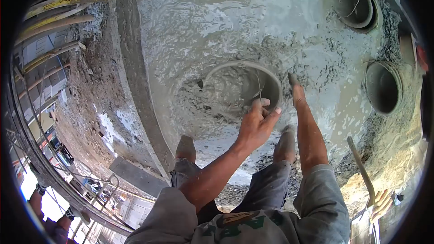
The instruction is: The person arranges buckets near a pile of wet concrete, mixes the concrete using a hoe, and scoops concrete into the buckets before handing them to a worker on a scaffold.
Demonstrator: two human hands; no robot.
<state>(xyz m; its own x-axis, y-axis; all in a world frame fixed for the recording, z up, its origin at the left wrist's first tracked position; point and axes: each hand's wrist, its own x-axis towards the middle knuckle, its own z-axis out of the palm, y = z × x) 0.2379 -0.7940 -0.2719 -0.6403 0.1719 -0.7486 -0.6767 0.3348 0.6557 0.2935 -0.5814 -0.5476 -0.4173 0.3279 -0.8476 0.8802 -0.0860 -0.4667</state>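
A round bucket (pixel 274 84) lies tipped in wet grey cement (pixel 194 58), its mouth facing left, with cement inside. Above the bucket's near rim, my left hand (pixel 257 125) has its fingers closed on the thin wire handle (pixel 260 88). To the right of the bucket, my right hand (pixel 296 91) reaches down beside its outer wall. The fingertips of that hand are coated in grey cement, and whether they hold anything is unclear. Both my legs stand in the cement on the near side of the bucket.
Two more buckets stand at the right, one at the upper right (pixel 355 4) and one lower (pixel 383 86). A concrete edge (pixel 135 68) runs down the left. Bars and poles (pixel 54 22) lie beyond it. A wooden handle (pixel 360 167) is at the lower right, near another person's hand (pixel 384 205).
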